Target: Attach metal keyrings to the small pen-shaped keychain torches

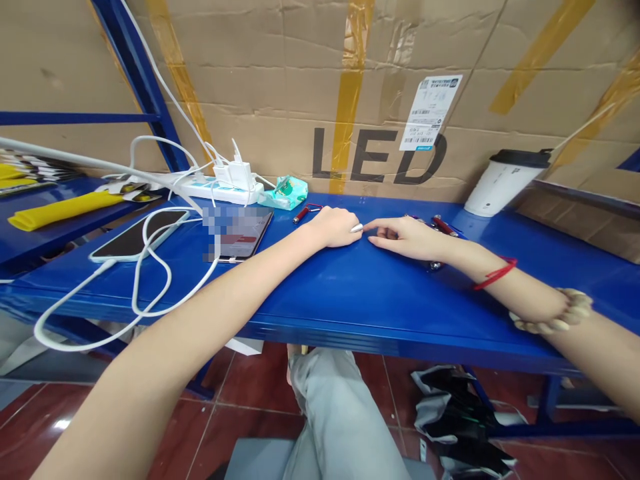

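- The paper cup (505, 185), white with a black lid, stands on the blue desk (320, 287), leaning in my view.
- Well left of the cup I see the person's left hand (339, 227), loosely curled, back upward, low over the desk.
- A silvery-white piece (357, 228) shows at that hand's fingers, left of the cup; I can't tell whether it is gripped or worn.
- The right hand (403, 238), nearer the cup on its left, has its fingers loosely parted, the index pointing at the left hand; the two meet or nearly so.
- Just left of the cup, partly hidden behind the right hand, lie some dark-red items (444, 225).
- Farther left of the cup than both hands: a small red item with a loop (301, 215), a green pack (285, 193), a power strip (215, 189), and two phones (245, 233) among white cables (165, 310).
- Behind the cup rises taped cardboard (280, 100) printed "LED".
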`<move>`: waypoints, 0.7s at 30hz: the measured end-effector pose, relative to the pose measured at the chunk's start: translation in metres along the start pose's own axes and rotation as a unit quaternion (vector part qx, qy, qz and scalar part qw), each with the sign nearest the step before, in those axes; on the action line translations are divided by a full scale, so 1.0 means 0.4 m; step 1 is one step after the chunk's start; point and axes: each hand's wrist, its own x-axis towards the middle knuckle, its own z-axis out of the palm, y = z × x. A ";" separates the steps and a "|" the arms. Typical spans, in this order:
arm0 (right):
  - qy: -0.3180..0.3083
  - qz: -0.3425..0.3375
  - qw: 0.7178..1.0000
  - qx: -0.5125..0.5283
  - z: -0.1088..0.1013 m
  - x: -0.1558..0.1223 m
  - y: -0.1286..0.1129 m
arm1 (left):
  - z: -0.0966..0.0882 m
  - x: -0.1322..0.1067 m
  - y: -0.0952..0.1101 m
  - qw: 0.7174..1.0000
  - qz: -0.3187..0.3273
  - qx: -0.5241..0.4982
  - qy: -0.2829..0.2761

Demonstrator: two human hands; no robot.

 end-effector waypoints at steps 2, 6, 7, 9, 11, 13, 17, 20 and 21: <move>0.003 0.000 1.000 -0.005 0.001 0.000 0.002 | -0.002 -0.001 0.002 1.000 0.001 -0.001 0.002; 0.009 0.006 1.000 -0.013 0.004 0.002 0.004 | -0.002 -0.002 0.005 1.000 -0.001 0.001 0.001; 0.010 0.008 1.000 -0.014 0.005 0.002 0.003 | -0.002 -0.002 0.006 1.000 -0.001 0.002 0.002; 0.012 0.012 1.000 -0.017 0.005 0.002 0.001 | 0.000 -0.002 0.005 1.000 0.001 0.003 0.007; 0.014 0.013 1.000 -0.021 0.005 0.003 -0.001 | 0.001 -0.001 0.004 1.000 0.003 0.003 0.010; 0.017 0.013 0.999 -0.024 0.005 0.003 -0.003 | 0.002 0.000 0.003 1.000 0.005 0.002 0.009; 0.023 0.013 0.999 -0.026 0.006 0.003 -0.006 | 0.004 0.002 0.001 1.000 0.008 0.001 0.010; 0.022 0.013 0.999 -0.028 0.006 0.004 -0.008 | 0.006 0.002 0.001 1.000 0.008 0.001 0.013; 0.021 0.012 0.999 -0.030 0.006 0.004 -0.008 | 0.006 0.002 0.001 1.000 0.007 0.000 0.014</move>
